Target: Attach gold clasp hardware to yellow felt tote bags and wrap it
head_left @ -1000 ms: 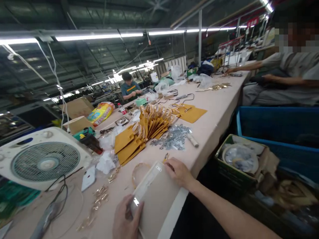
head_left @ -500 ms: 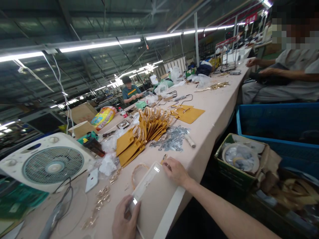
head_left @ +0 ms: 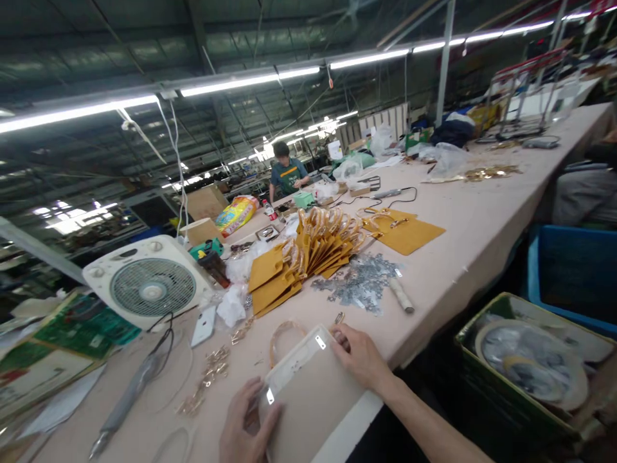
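A flat beige bag panel lies tilted before me, with a pale strip along its far edge. Two small shiny metal plates sit on that strip, one towards each end. My left hand grips the panel's left edge, thumb on the face. At the far right corner my right hand has its fingers curled over the edge. A gold clasp shows just beyond those fingertips; whether they touch it I cannot tell. Behind the panel a wrapped loop handle rests on the table.
Grey metal plates lie heaped beside a short roller. Mustard panels with handles are stacked beyond. Gold clasps, a soldering-iron-like tool, a phone and a fan are leftward. A co-worker sits across.
My view has swung right, so the table things appear further left and the near co-worker's upper body has left the picture. Both hands keep hold of the panel.
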Demonstrator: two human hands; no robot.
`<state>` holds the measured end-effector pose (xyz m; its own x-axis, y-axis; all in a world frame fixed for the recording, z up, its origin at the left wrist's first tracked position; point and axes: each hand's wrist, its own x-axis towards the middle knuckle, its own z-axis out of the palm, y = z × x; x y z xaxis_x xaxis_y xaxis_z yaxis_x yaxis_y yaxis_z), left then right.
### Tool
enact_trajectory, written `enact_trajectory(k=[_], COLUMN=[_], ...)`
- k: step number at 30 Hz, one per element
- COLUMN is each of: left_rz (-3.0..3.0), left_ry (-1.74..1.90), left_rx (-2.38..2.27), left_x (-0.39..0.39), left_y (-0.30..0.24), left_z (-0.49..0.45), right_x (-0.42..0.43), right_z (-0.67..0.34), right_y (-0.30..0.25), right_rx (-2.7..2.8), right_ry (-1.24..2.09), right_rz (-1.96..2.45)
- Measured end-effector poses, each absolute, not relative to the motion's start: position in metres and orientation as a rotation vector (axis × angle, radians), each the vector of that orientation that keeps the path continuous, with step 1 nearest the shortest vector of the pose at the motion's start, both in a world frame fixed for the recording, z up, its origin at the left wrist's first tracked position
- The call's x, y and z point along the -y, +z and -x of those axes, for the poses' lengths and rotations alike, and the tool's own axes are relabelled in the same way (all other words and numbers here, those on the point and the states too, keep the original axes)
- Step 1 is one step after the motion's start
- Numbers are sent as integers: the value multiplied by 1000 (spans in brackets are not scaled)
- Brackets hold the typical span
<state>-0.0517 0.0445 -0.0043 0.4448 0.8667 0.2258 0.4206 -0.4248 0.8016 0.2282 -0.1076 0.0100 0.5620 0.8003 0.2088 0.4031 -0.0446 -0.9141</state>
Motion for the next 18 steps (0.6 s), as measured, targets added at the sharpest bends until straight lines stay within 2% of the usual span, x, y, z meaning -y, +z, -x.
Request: enact_trajectory(k=[11, 18], left_rz=[-2166, -2297], left_ry=[832, 981], left_rx=[-1110, -1063], left_x=[-44, -39], left_y=[-5, 4], left_z=[46, 29], right_x=[114, 116], right_z=[-224, -214], right_y=[-5, -1], right_rx=[1114, 1054], right_ry=[568, 459], right_rz=[1801, 1853])
